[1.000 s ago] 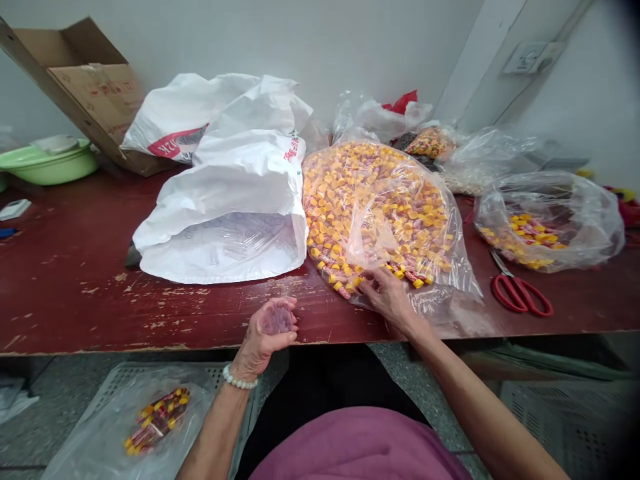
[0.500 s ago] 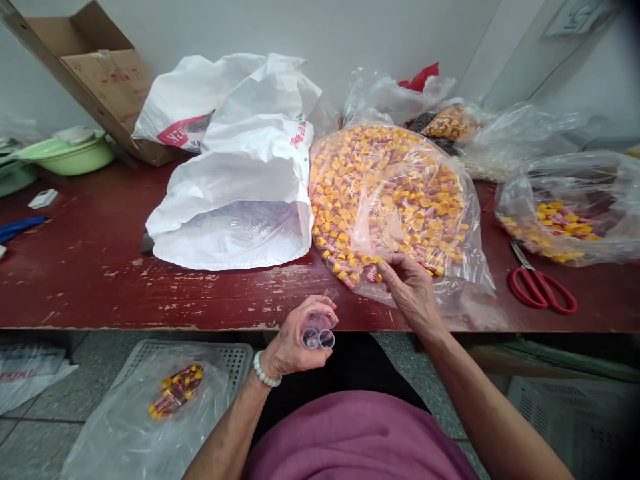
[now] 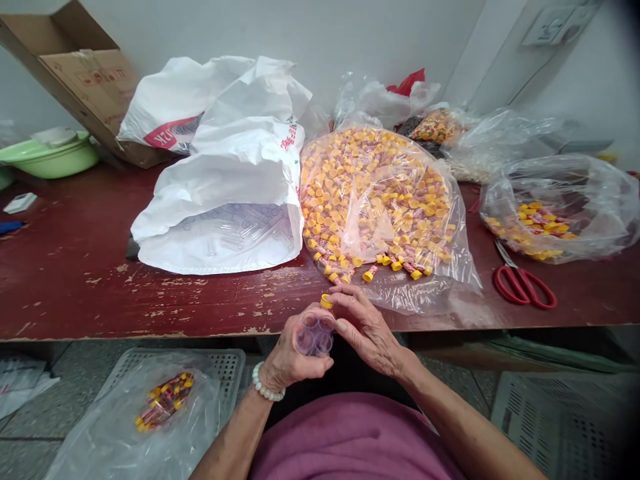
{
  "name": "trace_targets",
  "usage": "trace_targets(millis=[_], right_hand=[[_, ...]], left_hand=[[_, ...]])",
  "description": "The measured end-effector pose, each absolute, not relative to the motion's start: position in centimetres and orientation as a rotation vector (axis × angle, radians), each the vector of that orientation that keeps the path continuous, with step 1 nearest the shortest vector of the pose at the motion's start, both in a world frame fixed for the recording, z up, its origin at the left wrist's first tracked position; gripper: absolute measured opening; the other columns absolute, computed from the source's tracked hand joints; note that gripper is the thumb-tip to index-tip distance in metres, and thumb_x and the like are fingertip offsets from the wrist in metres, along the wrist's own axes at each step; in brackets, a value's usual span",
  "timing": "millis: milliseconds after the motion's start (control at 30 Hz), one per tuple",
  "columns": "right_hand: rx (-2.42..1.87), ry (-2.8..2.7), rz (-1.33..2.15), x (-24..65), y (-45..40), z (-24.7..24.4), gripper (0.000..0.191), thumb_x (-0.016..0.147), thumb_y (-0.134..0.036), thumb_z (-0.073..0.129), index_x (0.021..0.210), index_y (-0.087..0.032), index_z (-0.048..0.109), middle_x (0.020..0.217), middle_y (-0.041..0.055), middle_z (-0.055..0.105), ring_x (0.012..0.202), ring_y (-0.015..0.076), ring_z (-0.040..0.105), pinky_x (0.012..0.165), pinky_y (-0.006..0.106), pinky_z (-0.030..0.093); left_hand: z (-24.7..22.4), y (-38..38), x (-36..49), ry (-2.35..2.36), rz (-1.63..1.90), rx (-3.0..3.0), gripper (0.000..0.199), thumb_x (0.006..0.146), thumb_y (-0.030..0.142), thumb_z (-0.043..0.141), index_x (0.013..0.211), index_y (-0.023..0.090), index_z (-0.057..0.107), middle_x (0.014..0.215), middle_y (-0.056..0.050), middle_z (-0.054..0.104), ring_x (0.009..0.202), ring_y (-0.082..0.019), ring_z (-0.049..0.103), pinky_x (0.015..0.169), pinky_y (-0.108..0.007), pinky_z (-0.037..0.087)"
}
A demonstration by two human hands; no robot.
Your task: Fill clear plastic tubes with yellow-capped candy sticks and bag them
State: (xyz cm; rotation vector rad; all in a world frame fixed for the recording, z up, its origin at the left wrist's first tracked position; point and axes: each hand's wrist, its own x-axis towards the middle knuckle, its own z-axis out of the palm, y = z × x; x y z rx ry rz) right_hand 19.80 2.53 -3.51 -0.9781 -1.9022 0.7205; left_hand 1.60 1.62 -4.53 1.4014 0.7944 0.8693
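My left hand [image 3: 300,343] is wrapped around several clear plastic tubes [image 3: 314,341], their round open ends facing me. Close against it, my right hand [image 3: 363,327] has its fingertips on a yellow cap [image 3: 326,301] at the far side of the tubes. Whether the cap sits on a tube is hidden by the fingers. Beyond my hands lies a large clear bag [image 3: 370,193] full of yellow-capped pieces with red-and-white wrapping; a few lie loose at its mouth. To its left, an open white sack [image 3: 220,173] holds more clear tubes [image 3: 250,227].
Red-handled scissors [image 3: 524,285] lie to the right, before another clear bag [image 3: 600,200] of capped pieces. A green basin [image 3: 55,159] and a cardboard box [image 3: 95,87] stand at the left. Below the table edge, a crate [image 3: 233,373] carries a bag of filled, yellow-capped tubes [image 3: 165,400].
My right hand has moved from the bag's mouth leftward and toward me, bringing a yellow cap to the tubes in my left hand. The view has shifted slightly right.
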Motion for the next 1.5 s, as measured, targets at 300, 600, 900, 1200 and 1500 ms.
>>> trace_targets(millis=[300, 600, 900, 1200, 1500], right_hand=[[-1.836, -1.959, -0.002, 24.9, 9.0, -7.3, 0.025, 0.085, -0.035, 0.053, 0.102, -0.020, 0.064, 0.094, 0.0108, 0.054, 0.084, 0.0237, 0.053, 0.071, 0.035, 0.044], [-1.667, -1.705, 0.288, 25.1, 7.5, -6.4, 0.029, 0.087, -0.020, 0.039, 0.110, -0.015, 0.056, 0.100, 0.0119, 0.061, 0.093, 0.0232, 0.057, 0.078, 0.037, 0.047], [-0.983, -2.197, 0.529, 20.2, 0.8, -0.1, 0.043, 0.086, -0.008, 0.038, 0.125, -0.024, 0.047, 0.108, 0.0100, 0.057, 0.100, 0.0204, 0.054, 0.085, 0.038, 0.049], [-1.021, -2.046, 0.432, 19.3, 0.7, -2.3, 0.039, 0.081, -0.003, 0.038, 0.102, -0.025, 0.061, 0.100, 0.0072, 0.055, 0.094, 0.0200, 0.053, 0.080, 0.038, 0.050], [-1.309, -1.797, 0.312, 23.5, 5.6, -5.7, 0.032, 0.080, -0.005, 0.036, 0.091, -0.021, 0.062, 0.089, 0.0054, 0.060, 0.087, 0.0184, 0.057, 0.079, 0.035, 0.047]], left_hand=[[-4.8, 2.3, -0.8, 0.846, 0.941, 1.339, 0.042, 0.057, 0.007, 0.066, 0.096, 0.019, 0.057, 0.109, -0.006, 0.049, 0.069, -0.010, 0.055, 0.063, -0.025, 0.049], [-3.3, 2.1, 0.9, 0.909, 0.880, 1.469, 0.040, 0.052, 0.002, 0.061, 0.089, 0.016, 0.058, 0.103, -0.006, 0.050, 0.071, -0.010, 0.051, 0.058, -0.021, 0.046], [-3.6, 2.6, 1.9, 0.981, 0.896, 1.758, 0.046, 0.052, 0.000, 0.058, 0.095, 0.016, 0.059, 0.093, -0.005, 0.051, 0.087, -0.019, 0.051, 0.075, -0.029, 0.044], [-3.9, 2.1, 1.8, 0.997, 0.884, 1.746, 0.041, 0.051, -0.001, 0.058, 0.089, 0.016, 0.060, 0.091, -0.004, 0.050, 0.083, -0.018, 0.050, 0.073, -0.027, 0.041], [-4.7, 2.3, 0.0, 1.163, 0.939, 1.486, 0.035, 0.050, 0.002, 0.061, 0.082, 0.015, 0.059, 0.091, -0.003, 0.052, 0.078, -0.015, 0.050, 0.067, -0.024, 0.040]])
